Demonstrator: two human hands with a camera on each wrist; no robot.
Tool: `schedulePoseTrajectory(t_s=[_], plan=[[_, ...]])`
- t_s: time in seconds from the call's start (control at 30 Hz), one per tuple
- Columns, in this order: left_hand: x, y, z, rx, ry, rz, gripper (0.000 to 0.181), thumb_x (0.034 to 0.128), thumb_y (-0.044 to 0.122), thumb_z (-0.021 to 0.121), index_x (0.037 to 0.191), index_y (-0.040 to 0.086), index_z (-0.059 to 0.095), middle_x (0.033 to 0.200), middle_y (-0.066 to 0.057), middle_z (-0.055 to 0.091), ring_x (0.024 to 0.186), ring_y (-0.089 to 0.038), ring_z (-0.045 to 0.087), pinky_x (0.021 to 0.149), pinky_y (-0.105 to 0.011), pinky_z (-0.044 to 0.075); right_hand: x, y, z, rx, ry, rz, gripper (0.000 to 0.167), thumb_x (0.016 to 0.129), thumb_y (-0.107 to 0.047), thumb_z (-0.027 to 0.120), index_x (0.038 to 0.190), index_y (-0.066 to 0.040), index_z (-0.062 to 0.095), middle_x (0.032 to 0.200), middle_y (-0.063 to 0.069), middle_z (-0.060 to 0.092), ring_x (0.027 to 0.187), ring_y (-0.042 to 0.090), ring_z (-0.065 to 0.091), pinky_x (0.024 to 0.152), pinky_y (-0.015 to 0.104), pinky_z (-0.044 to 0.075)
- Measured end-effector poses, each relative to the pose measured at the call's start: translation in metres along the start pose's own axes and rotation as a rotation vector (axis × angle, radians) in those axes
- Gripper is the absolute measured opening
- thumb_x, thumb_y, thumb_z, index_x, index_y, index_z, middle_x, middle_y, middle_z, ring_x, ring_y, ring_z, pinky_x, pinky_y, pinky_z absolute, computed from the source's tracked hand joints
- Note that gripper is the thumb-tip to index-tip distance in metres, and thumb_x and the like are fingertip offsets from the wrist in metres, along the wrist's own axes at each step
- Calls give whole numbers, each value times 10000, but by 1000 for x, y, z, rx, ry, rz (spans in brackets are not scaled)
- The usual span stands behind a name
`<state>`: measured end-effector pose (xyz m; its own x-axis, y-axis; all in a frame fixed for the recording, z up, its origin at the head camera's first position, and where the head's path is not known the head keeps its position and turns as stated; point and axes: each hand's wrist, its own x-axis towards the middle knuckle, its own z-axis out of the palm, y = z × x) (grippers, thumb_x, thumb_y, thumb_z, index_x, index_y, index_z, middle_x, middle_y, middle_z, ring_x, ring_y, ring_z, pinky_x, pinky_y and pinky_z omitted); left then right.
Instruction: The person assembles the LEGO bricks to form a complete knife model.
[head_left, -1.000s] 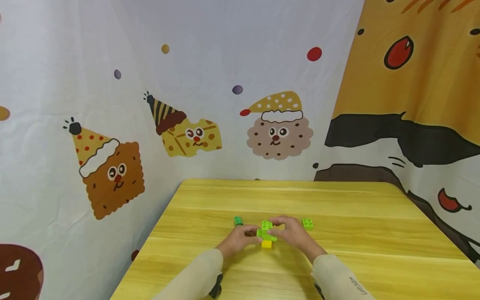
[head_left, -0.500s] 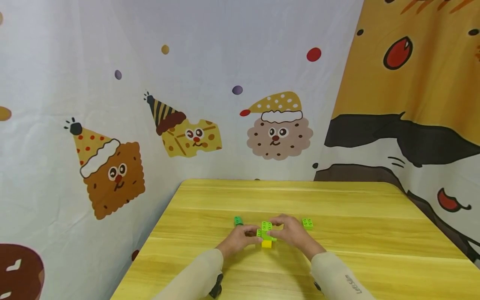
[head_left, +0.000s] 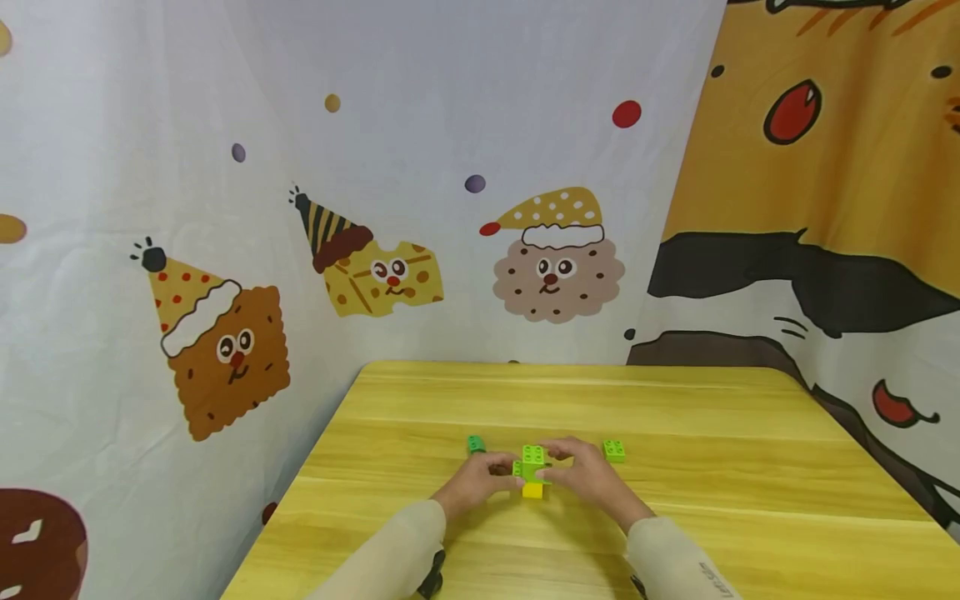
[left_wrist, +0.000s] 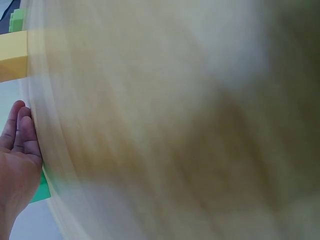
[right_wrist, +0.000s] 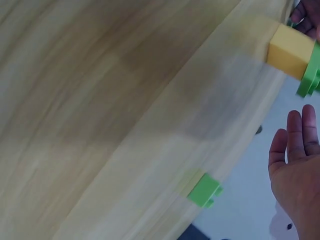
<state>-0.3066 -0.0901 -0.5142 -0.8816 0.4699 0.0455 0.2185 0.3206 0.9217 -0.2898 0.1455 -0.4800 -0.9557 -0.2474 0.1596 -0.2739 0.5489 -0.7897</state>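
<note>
A small stack of toy building blocks stands between the hands in the head view: a yellow block (head_left: 532,491) at the bottom, with light green blocks (head_left: 533,465) above it. My left hand (head_left: 480,477) pinches the stack's left side, thumb in front. On the other side my right hand (head_left: 587,475) grips the light green part, its thumb near the front face and its fingers partly hidden behind. The right wrist view shows the yellow block (right_wrist: 289,52) with a green piece (right_wrist: 311,72) joined to it. Only the edge of the left wrist view holds the left hand (left_wrist: 20,150).
On the wooden table (head_left: 675,533), a dark green block (head_left: 476,444) lies beyond the left hand. A loose light green block (head_left: 613,451) lies beyond the right hand. A printed cloth (head_left: 420,125) hangs behind the table.
The right hand has shifted slightly at the stack, and the green piece that stuck out to the right now shows less. The left hand holds its place.
</note>
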Motion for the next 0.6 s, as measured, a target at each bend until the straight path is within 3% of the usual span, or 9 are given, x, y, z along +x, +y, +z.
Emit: schedulePoseTrajectory(t_s=[0.23, 0.43, 0.6], plan=[[-2, 1, 0, -2, 25, -33, 393, 912, 270, 743, 1273, 131, 672, 1103, 11, 662, 1015, -187, 589, 881, -400, 514, -1, 27, -34, -35, 65, 77, 528, 870, -296, 785, 1319, -63, 634, 1263, 172, 617, 1156, 342, 554, 931, 535, 476], [0, 0, 1, -20, 24, -25, 384, 918, 230, 737, 1284, 139, 664, 1118, 6, 669, 1025, -185, 593, 889, -403, 517, -7, 58, -70, -76, 51, 137, 622, 924, -353, 719, 1420, -30, 526, 1386, 228, 517, 1251, 415, 476, 962, 572, 444], [-1, 3, 2, -26, 20, -26, 352, 918, 221, 736, 1257, 144, 680, 1092, 7, 680, 993, -171, 605, 864, -377, 528, -8, 74, -85, -112, 43, 174, 652, 934, -303, 712, 1440, 29, 470, 1410, 307, 461, 1268, 492, 435, 960, 592, 438]])
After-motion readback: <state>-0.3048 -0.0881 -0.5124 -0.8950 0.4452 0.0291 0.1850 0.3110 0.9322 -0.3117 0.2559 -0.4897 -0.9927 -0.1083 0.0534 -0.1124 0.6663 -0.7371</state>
